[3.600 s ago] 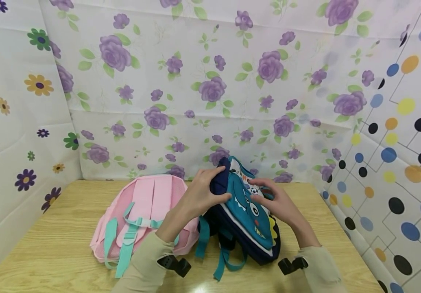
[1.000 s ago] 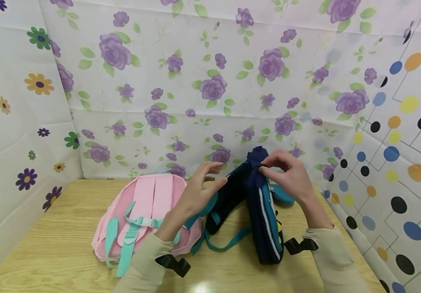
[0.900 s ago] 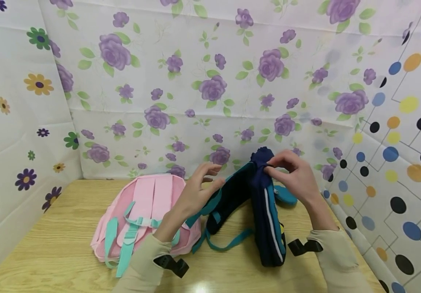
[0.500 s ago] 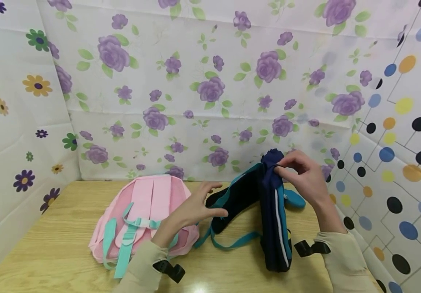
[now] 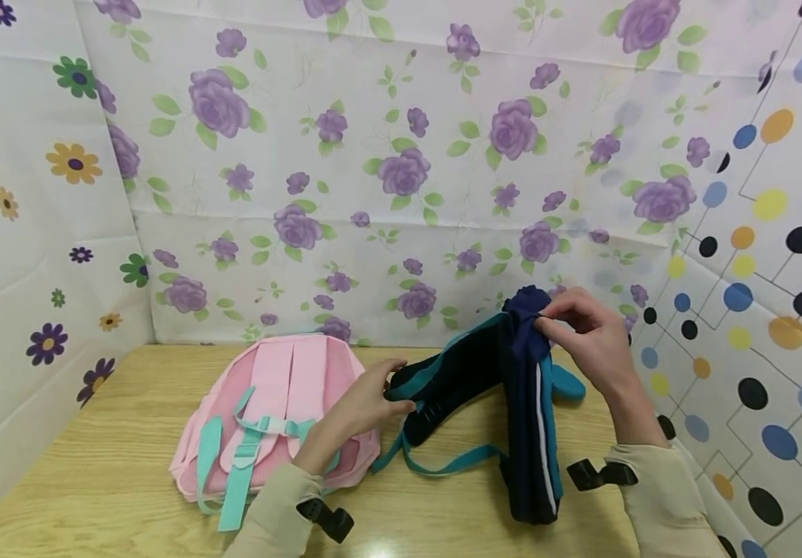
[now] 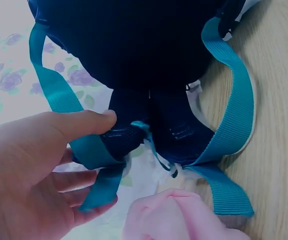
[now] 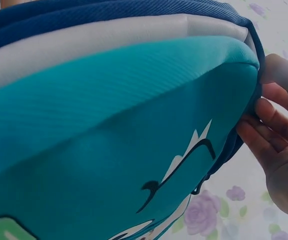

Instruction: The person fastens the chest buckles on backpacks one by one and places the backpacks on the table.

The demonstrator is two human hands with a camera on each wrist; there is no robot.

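Observation:
A navy and teal backpack (image 5: 528, 418) stands on its edge at right of centre in the head view, its shoulder straps (image 5: 473, 372) spread to the left. My right hand (image 5: 596, 333) pinches the navy fabric near its top. In the right wrist view, those fingers (image 7: 264, 125) hold the edge beside the teal cartoon front (image 7: 109, 140). My left hand (image 5: 362, 399) is at the far end of the straps. The left wrist view shows its thumb over one dark shoulder strap (image 6: 121, 120) and its fingers behind the teal webbing (image 6: 96, 155).
A pink backpack (image 5: 282, 403) with mint straps lies left of the navy one, partly behind my left forearm. Both are on a wooden table (image 5: 115, 434). A floral cloth wall (image 5: 373, 256) stands behind, with a dotted cloth wall (image 5: 763, 372) at right.
The backpack has turned from its cartoon front to its side and shifted right in my right hand. My left hand has let go of its top and come down onto the shoulder strap.

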